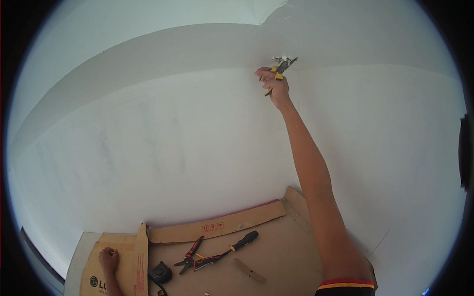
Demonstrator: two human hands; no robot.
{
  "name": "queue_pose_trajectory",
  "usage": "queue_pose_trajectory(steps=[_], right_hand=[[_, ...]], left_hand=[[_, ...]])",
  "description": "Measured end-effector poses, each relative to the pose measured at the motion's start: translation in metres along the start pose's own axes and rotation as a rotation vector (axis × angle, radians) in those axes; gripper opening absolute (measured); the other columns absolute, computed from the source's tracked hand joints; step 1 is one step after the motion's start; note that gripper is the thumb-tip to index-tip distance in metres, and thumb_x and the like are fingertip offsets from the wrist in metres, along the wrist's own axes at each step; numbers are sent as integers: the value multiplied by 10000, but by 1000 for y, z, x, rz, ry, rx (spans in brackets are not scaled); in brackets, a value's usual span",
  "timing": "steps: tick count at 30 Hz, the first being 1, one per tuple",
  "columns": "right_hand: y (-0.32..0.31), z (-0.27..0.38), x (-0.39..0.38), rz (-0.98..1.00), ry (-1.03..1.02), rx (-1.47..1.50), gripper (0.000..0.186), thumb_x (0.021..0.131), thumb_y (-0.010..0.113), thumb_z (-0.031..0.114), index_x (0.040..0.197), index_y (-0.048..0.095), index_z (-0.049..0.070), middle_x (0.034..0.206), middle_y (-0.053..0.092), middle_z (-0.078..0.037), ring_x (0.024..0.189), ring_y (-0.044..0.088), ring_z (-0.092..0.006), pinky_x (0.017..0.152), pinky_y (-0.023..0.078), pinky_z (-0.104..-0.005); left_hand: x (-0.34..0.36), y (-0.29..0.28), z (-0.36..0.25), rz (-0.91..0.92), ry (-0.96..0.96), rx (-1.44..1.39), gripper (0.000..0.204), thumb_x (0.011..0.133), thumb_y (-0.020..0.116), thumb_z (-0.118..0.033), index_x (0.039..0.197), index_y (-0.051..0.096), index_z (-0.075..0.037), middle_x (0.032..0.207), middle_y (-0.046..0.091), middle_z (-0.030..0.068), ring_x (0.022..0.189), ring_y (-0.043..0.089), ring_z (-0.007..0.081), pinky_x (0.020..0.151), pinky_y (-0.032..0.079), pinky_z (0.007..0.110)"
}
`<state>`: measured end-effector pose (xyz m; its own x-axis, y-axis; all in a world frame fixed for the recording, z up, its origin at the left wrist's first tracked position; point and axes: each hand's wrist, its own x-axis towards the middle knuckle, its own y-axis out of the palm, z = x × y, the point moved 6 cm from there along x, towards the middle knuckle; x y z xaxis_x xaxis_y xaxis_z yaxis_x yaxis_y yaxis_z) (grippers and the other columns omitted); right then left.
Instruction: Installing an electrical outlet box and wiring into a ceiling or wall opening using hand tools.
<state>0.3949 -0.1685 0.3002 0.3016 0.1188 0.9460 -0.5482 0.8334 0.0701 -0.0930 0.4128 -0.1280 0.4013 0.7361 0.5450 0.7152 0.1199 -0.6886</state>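
Observation:
My right hand (pixel 274 85) is raised high, wrapped round pliers (pixel 287 64) with yellow-and-black handles. Their dark jaws are at a rough broken patch (pixel 278 59) in the white surface overhead, with crumbly white bits round it. My left hand (pixel 108 257) is low at the left, its fingers curled over a cardboard sheet (pixel 113 241); whether anything is inside them I cannot make out.
On flattened cardboard (pixel 291 241) below lie red-and-black pliers (pixel 190 256), a black-handled screwdriver (pixel 244 240), a black case-like object (pixel 160 272) and a small wooden strip (pixel 249 269). The white wall (pixel 217 133) rises behind them. A dark edge (pixel 463 150) shows at the far right.

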Motion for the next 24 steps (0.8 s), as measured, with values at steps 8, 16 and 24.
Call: queue_pose_trajectory(steps=[8, 16, 24], right_hand=[[4, -6, 7, 34, -78, 99, 478, 626, 494, 9, 1048, 686, -112, 980, 564, -79, 910, 497, -192, 875, 409, -313], [10, 6, -38, 159, 100, 247, 402, 665, 491, 77, 956, 688, -117, 835, 521, -89, 796, 487, -206, 781, 418, -338], [-7, 14, -40, 11, 386, 15, 202, 681, 526, 15, 847, 629, -38, 923, 638, -141, 860, 568, -258, 835, 475, -362]], left_hand=[[0, 2, 4, -41, 45, 14, 196, 769, 714, -187, 767, 706, 9, 698, 680, 167, 672, 672, 317, 681, 534, 427], [-3, -8, -4, -19, 29, 53, 183, 784, 705, -195, 789, 707, -13, 726, 687, 159, 702, 674, 333, 693, 527, 439], [0, -2, -1, -8, 18, 36, 193, 800, 702, -202, 809, 704, -10, 739, 686, 159, 713, 669, 320, 688, 523, 439]])
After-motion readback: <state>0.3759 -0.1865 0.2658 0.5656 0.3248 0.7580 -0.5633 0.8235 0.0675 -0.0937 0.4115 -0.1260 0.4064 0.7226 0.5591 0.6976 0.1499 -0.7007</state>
